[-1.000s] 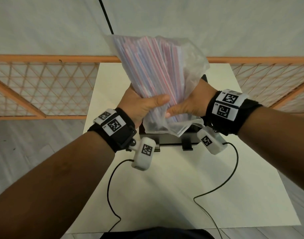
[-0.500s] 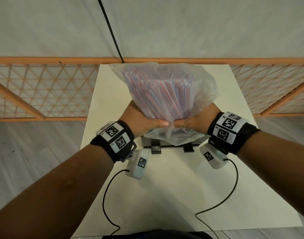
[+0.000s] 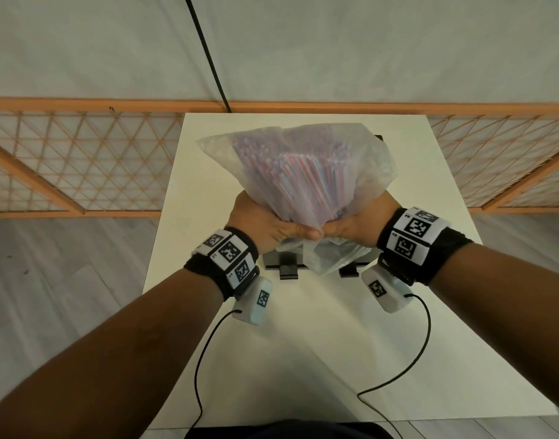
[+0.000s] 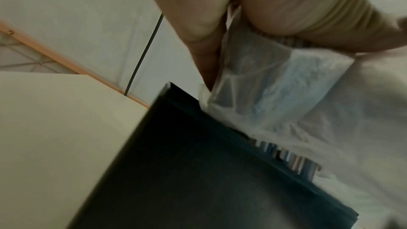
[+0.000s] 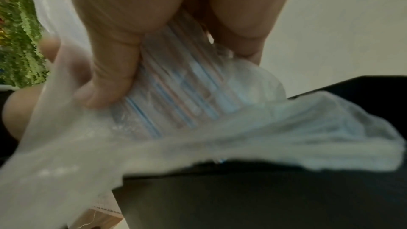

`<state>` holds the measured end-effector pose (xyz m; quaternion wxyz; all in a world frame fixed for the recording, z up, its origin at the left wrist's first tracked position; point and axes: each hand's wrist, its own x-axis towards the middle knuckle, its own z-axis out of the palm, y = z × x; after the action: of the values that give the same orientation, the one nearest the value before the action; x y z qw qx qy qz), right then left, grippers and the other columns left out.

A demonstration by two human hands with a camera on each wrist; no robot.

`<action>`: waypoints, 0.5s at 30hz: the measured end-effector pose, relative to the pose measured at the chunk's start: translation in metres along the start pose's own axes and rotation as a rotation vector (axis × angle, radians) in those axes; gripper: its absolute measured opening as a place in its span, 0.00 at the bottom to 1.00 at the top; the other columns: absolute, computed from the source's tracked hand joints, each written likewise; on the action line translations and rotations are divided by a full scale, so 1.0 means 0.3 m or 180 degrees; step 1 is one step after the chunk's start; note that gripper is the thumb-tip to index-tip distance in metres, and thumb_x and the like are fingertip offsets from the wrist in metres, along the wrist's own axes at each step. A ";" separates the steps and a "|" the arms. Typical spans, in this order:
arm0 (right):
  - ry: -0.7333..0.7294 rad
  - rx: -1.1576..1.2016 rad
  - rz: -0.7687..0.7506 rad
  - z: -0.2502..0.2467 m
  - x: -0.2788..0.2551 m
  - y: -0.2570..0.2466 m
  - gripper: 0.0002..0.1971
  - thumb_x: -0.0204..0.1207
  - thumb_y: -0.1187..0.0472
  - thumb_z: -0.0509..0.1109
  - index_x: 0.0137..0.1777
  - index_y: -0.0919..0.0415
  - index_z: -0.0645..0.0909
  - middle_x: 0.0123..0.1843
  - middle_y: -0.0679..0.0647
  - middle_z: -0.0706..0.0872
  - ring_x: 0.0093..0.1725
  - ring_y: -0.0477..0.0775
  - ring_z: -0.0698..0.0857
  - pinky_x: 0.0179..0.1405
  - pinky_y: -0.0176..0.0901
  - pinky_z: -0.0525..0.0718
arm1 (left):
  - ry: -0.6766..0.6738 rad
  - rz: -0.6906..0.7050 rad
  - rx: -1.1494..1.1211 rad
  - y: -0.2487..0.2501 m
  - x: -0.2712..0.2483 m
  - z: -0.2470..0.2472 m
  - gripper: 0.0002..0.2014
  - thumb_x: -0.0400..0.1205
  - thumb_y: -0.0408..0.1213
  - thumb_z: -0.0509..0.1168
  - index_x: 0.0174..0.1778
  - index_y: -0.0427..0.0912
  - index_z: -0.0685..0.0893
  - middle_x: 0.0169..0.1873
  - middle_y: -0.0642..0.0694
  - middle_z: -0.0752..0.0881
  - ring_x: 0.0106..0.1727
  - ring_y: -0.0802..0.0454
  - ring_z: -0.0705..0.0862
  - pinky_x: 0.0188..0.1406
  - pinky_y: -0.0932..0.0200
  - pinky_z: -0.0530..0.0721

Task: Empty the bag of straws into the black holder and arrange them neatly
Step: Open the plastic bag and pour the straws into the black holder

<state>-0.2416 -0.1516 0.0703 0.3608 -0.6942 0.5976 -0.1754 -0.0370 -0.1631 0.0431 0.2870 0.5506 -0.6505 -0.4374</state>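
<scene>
Over the holder [image 3: 273, 260] near mid-table [image 3: 303, 359], bare tabletop on all sides, left hand [image 3: 259, 221] and right hand [image 3: 362, 221] grip the inverted clear bag [image 3: 360, 160] of striped straws [image 3: 306, 175], mouth hanging loose

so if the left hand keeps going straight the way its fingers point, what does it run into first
Most likely the bag of straws itself: the left hand already grips its neck. Past that, the right hand sits directly opposite, gripping the same neck. The black holder lies below that line, though depth is unclear.
</scene>
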 end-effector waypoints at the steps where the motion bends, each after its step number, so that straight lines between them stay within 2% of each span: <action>1: -0.0002 0.0034 -0.0050 0.003 0.002 -0.010 0.43 0.52 0.39 0.85 0.68 0.52 0.78 0.57 0.40 0.85 0.56 0.37 0.83 0.54 0.20 0.76 | -0.0004 0.0089 0.0045 0.005 0.000 0.003 0.71 0.33 0.83 0.72 0.70 0.41 0.78 0.61 0.50 0.87 0.64 0.55 0.83 0.67 0.60 0.81; 2: -0.0023 0.0037 -0.0073 0.004 0.007 -0.014 0.46 0.50 0.37 0.83 0.71 0.52 0.78 0.59 0.41 0.84 0.58 0.39 0.83 0.54 0.20 0.75 | -0.0013 0.0168 0.0057 0.010 0.001 0.003 0.71 0.35 0.84 0.71 0.71 0.41 0.78 0.62 0.49 0.87 0.65 0.55 0.83 0.68 0.60 0.81; 4: -0.0074 0.0004 -0.0017 0.003 0.012 -0.021 0.44 0.52 0.37 0.83 0.69 0.51 0.78 0.56 0.39 0.83 0.54 0.36 0.82 0.46 0.14 0.72 | -0.0030 0.0198 0.0009 0.013 0.004 -0.003 0.67 0.40 0.80 0.76 0.72 0.43 0.78 0.63 0.50 0.87 0.67 0.55 0.83 0.68 0.62 0.81; 6: -0.0062 -0.0036 0.0067 0.003 0.014 -0.008 0.37 0.55 0.42 0.85 0.65 0.49 0.78 0.49 0.33 0.80 0.46 0.29 0.78 0.40 0.10 0.71 | -0.0136 0.0105 0.0038 0.011 0.002 -0.011 0.58 0.45 0.68 0.83 0.70 0.43 0.78 0.60 0.54 0.86 0.64 0.58 0.82 0.63 0.70 0.81; 8: -0.0020 -0.0128 0.0125 0.015 0.012 0.000 0.33 0.56 0.45 0.86 0.61 0.46 0.77 0.48 0.32 0.79 0.46 0.28 0.78 0.44 0.12 0.72 | -0.0262 -0.0046 0.0116 -0.003 -0.002 -0.022 0.52 0.49 0.59 0.87 0.69 0.45 0.79 0.58 0.57 0.85 0.64 0.59 0.82 0.54 0.76 0.78; 9: 0.0010 -0.0179 0.0142 0.024 0.013 0.005 0.35 0.53 0.43 0.87 0.60 0.46 0.77 0.50 0.35 0.81 0.49 0.31 0.80 0.51 0.18 0.75 | -0.0284 -0.0148 0.0049 -0.014 -0.005 -0.032 0.52 0.48 0.58 0.88 0.69 0.46 0.80 0.59 0.57 0.86 0.65 0.58 0.83 0.56 0.73 0.80; 10: 0.0053 -0.0240 0.0172 0.032 0.014 0.005 0.40 0.50 0.39 0.88 0.62 0.48 0.78 0.53 0.39 0.84 0.53 0.38 0.82 0.57 0.28 0.80 | -0.0249 -0.0215 -0.0075 -0.025 -0.008 -0.044 0.54 0.45 0.59 0.89 0.68 0.48 0.81 0.60 0.57 0.87 0.67 0.57 0.84 0.61 0.66 0.83; 12: 0.0132 -0.0335 0.0178 0.032 0.012 0.001 0.49 0.41 0.30 0.83 0.64 0.50 0.79 0.55 0.45 0.86 0.56 0.48 0.85 0.60 0.44 0.85 | -0.0103 -0.0184 -0.0345 -0.050 -0.008 -0.075 0.54 0.44 0.62 0.90 0.68 0.50 0.82 0.62 0.55 0.89 0.69 0.54 0.85 0.68 0.48 0.86; 13: 0.0124 -0.0369 0.0107 0.030 0.012 0.002 0.51 0.39 0.27 0.81 0.65 0.51 0.79 0.56 0.46 0.87 0.57 0.50 0.86 0.60 0.47 0.85 | -0.0079 -0.0109 -0.0418 -0.060 -0.008 -0.090 0.52 0.46 0.61 0.90 0.68 0.50 0.83 0.62 0.54 0.89 0.69 0.53 0.85 0.69 0.43 0.85; 15: 0.0102 -0.0425 -0.0036 0.020 0.006 -0.013 0.51 0.43 0.30 0.83 0.68 0.52 0.79 0.59 0.47 0.87 0.60 0.51 0.85 0.63 0.51 0.84 | -0.0076 -0.0007 -0.0383 -0.067 -0.016 -0.109 0.51 0.49 0.60 0.90 0.69 0.50 0.82 0.63 0.52 0.89 0.70 0.51 0.85 0.70 0.40 0.85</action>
<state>-0.2344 -0.1515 0.0688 0.3031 -0.7171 0.6098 -0.1483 0.0016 -0.1669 0.0406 0.3113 0.5278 -0.6258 -0.4827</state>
